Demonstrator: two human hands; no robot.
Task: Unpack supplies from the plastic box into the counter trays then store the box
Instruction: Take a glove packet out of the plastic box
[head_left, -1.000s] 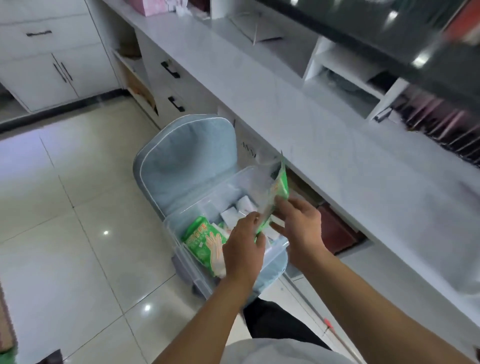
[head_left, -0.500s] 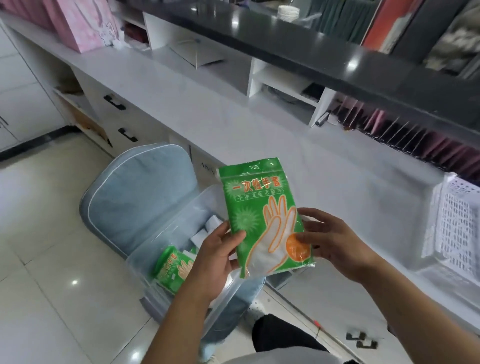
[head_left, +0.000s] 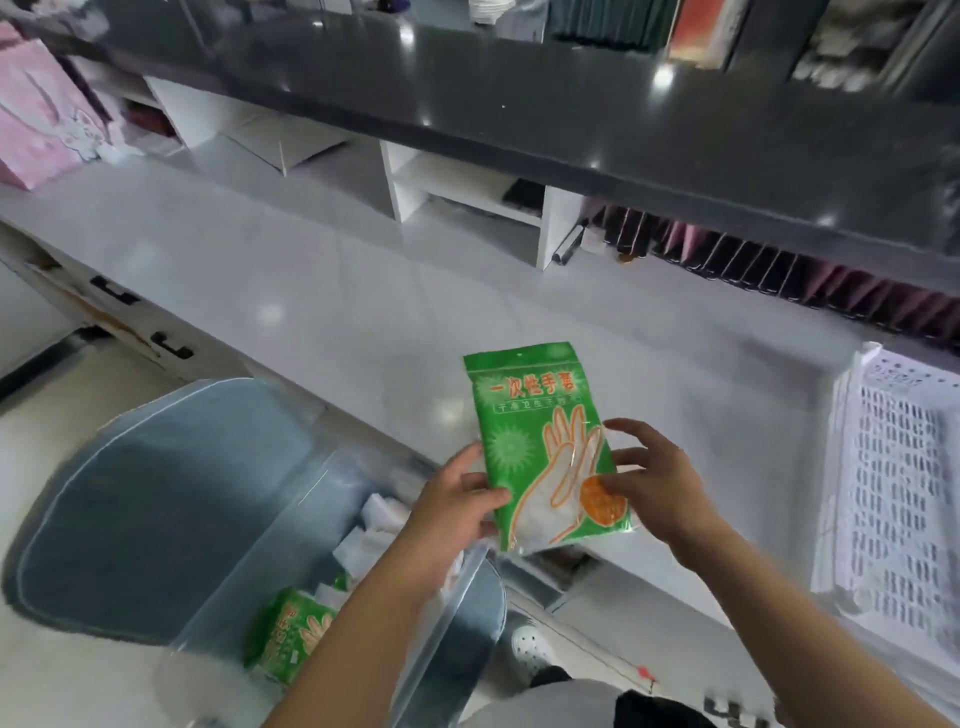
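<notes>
You stood at a long, glossy white counter (head_left: 322, 291) beneath a dark, reflective upper ledge (head_left: 519, 98), white cubbyholes (head_left: 457, 202) set between them. Your left hand (head_left: 452, 499) gripped the left edge of a flat, shiny green glove packet (head_left: 540, 441), held upright over the counter's near edge; your right hand (head_left: 654, 478) touched its lower right corner, fingers loosely spread. A perforated white plastic tray (head_left: 893, 499) sat on the counter at far right. Below left, the clear plastic box (head_left: 311, 519) rested on a blue-grey cushioned chair (head_left: 156, 509), holding a second green packet (head_left: 291, 639) and white blocks (head_left: 374, 519).
</notes>
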